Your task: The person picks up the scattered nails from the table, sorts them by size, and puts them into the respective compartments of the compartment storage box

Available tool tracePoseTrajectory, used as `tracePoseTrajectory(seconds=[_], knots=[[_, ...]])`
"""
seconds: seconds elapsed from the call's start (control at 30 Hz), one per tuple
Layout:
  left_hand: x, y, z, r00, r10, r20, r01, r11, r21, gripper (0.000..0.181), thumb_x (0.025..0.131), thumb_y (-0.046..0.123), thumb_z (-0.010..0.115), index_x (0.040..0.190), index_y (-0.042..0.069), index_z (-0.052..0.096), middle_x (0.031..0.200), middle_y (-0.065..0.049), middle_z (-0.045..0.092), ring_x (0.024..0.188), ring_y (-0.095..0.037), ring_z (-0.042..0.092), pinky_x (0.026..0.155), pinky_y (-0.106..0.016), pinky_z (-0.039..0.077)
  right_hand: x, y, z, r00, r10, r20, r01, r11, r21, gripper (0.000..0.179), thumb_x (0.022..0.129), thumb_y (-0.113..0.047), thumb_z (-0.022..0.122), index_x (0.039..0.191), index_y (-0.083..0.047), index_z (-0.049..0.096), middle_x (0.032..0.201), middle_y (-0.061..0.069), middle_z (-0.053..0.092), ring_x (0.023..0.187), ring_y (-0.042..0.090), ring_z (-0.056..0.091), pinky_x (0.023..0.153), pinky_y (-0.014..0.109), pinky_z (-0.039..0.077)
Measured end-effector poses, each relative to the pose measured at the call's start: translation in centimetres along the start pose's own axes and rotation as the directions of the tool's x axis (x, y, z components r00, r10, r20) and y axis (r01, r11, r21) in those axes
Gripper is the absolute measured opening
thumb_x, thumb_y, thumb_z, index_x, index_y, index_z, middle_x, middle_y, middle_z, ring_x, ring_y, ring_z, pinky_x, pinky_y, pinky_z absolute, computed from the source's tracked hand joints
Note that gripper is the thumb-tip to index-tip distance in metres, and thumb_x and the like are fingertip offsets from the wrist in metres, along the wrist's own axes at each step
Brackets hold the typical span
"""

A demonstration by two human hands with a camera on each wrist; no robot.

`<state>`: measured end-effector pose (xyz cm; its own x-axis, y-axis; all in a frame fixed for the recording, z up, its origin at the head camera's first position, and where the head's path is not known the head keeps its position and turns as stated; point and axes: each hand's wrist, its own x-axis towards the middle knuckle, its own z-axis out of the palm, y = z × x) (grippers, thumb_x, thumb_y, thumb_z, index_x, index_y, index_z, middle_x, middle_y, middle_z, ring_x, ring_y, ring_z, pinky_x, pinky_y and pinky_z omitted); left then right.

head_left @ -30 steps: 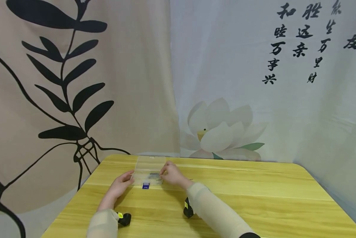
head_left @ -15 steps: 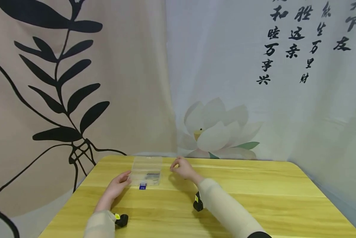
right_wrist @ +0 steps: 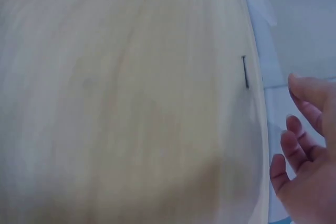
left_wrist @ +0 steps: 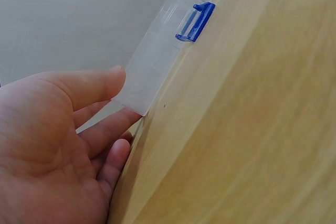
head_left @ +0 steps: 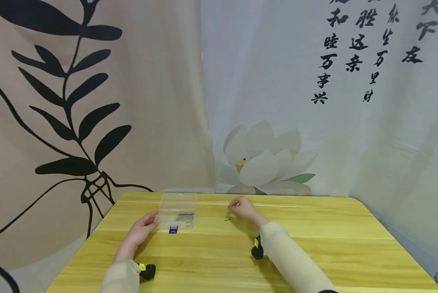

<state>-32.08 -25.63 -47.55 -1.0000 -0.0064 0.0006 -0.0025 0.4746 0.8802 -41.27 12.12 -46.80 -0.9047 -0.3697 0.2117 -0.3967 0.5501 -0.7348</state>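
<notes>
My left hand (head_left: 140, 232) rests at the left end of a clear plastic box (head_left: 169, 205), thumb and fingertips touching its corner in the left wrist view. The lid stands raised at the back, and a blue latch (left_wrist: 197, 23) hangs at the front. Small dark metal pieces (head_left: 186, 215) lie inside on the right. To the right of the box, my right hand (head_left: 245, 211) hovers above the table with thumb and index fingertips together. Whether they pinch something small cannot be made out. Just below them, a thin dark nail-like piece (right_wrist: 245, 72) lies on the table.
The wooden table (head_left: 295, 248) carries the box near its back edge. A printed cloth (head_left: 156, 101) hangs directly behind that edge. Black wrist cameras (head_left: 148, 271) are strapped at both sleeves.
My right hand has left the box and moved right, over beside the nail-like piece on the table. My left hand stays at the box. The head view has shifted slightly.
</notes>
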Motion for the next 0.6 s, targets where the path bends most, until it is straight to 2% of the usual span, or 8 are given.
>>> tracePoseTrajectory(seconds=[0.2,0.4,0.6], knots=[[0.0,0.0,0.0,1.000,0.001,0.003,-0.001,1.000,0.009,0.052,0.101,0.016,0.053,0.146,-0.004,0.037,0.134,-0.031,0.049,0.122,-0.042,0.047,0.102,-0.055,0.036,-0.8,0.6,-0.4,0.997,0.066,0.033,-0.069,0.993,0.093,0.012,0.091,-0.009,0.067,0.096,0.000,0.073,0.099,0.005,0.069,0.083,0.014,0.058,0.071,0.031,0.049],[0.1,-0.3,-0.1,1.000,-0.001,0.001,0.001,1.000,0.010,0.051,0.101,0.015,0.053,0.146,-0.003,0.037,0.134,-0.030,0.049,0.122,-0.042,0.046,0.102,-0.055,0.035,-1.3,1.0,-0.4,0.994,0.071,0.085,-0.082,0.988,0.133,0.020,0.092,-0.010,0.066,0.107,0.002,0.071,0.106,0.007,0.067,0.088,0.015,0.057,0.076,0.033,0.048],[0.3,-0.3,0.0,1.000,0.007,0.006,-0.007,1.000,0.013,0.051,0.101,0.016,0.052,0.146,-0.004,0.036,0.134,-0.031,0.049,0.121,-0.043,0.046,0.102,-0.056,0.035,-1.7,1.2,-0.6,0.981,0.073,0.182,-0.105,0.980,0.168,0.022,0.090,-0.009,0.067,0.109,0.002,0.070,0.103,0.007,0.070,0.092,0.015,0.060,0.082,0.035,0.048]])
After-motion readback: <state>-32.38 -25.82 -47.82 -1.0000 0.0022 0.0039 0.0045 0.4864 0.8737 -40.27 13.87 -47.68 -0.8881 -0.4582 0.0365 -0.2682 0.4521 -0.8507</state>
